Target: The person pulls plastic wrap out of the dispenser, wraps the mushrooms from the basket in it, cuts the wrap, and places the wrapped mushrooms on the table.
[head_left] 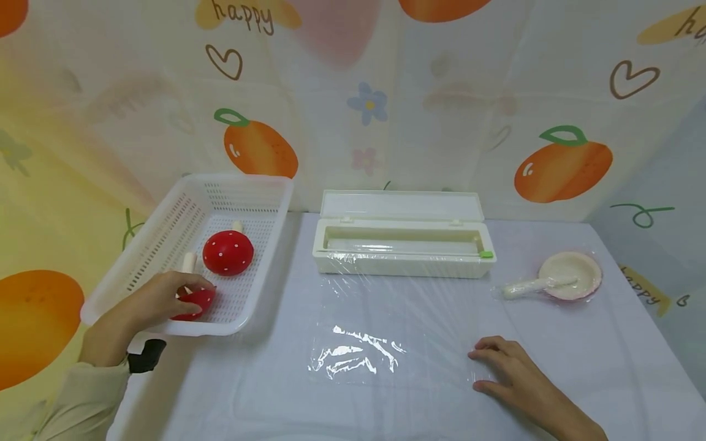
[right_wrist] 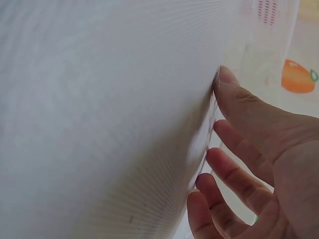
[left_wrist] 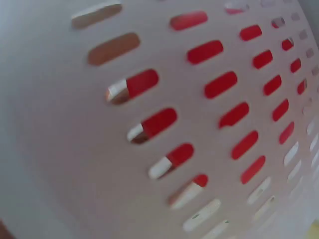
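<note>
My left hand (head_left: 160,300) reaches into the white plastic basket (head_left: 267,245) and grips a red toy mushroom with white dots (head_left: 198,301) by its cap. Beside it in the basket lies another red dotted mushroom (head_left: 228,252). Through the basket's slots in the left wrist view, parts of red (left_wrist: 219,84) show; the basket wall hides the hand's grip there. My right hand (head_left: 510,373), fingers loosely bent, touches the table at the right edge of a sheet of clear cling film (head_left: 358,349). In the right wrist view the fingertips of the right hand (right_wrist: 249,164) rest against the pale surface.
The film runs out of a white cling film dispenser (head_left: 402,264) with its lid up and a green slider (head_left: 486,254) at its right end. To the right sits a small film-wrapped bowl (head_left: 590,278) with a light handle. A printed cloth (head_left: 397,153) hangs behind.
</note>
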A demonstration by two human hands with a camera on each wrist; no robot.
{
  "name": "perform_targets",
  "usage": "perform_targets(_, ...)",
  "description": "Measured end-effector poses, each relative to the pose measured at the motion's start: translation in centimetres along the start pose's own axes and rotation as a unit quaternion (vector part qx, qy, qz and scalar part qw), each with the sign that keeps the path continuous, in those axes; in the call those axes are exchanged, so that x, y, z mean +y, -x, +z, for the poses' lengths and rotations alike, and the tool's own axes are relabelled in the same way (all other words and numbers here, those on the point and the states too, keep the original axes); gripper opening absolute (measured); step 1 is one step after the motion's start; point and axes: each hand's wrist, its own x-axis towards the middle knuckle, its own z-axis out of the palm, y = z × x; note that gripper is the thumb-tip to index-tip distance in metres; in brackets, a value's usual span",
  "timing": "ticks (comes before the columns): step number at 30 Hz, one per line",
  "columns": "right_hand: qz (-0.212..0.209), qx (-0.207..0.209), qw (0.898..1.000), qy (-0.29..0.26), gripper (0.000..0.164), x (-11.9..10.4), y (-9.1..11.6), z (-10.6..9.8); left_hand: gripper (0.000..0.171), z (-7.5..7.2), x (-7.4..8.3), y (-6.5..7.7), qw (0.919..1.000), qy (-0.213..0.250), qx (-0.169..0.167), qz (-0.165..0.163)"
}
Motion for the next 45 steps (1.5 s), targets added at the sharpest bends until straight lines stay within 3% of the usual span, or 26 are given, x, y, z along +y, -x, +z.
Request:
perform_targets(4, 0.006, -0.004, 1.000, 0.003, 0.049, 0.0, 0.1, 0.0, 0.037, 0.0, 0.1, 0.0, 0.9999, -0.002, 0.001, -0.010)
perform_targets(14, 0.015, -0.014, 1.000, -0.006, 0.049, -0.1, 0.2, -0.1, 0.042, -0.4, 1.1, 0.4, 0.9978, -0.012, 0.065, 0.007)
perform_targets(24, 0.011, -0.012, 1.000, -0.006, 0.048, -0.1, 0.0, -0.1, 0.048, -0.8, 2.7, 0.8, 0.9939, 0.019, 0.109, 0.005)
perform_targets(31, 0.012, -0.009, 1.000, -0.007, 0.049, -0.1, 0.0, -0.2, 0.049, -1.2, 3.6, 1.3, 0.9933, 0.022, 0.110, 0.027)
perform_targets(38, 0.019, -0.015, 1.000, -0.002, 0.048, -0.2, -0.1, -0.3, 0.053, -1.5, 4.5, 1.7, 0.9875, 0.050, 0.124, 0.083)
perform_targets(45, 0.018, -0.012, 1.000, -0.011, 0.048, -0.1, -0.1, -0.2, 0.052, -1.6, 5.8, 1.8, 0.9840, 0.074, 0.136, 0.088)
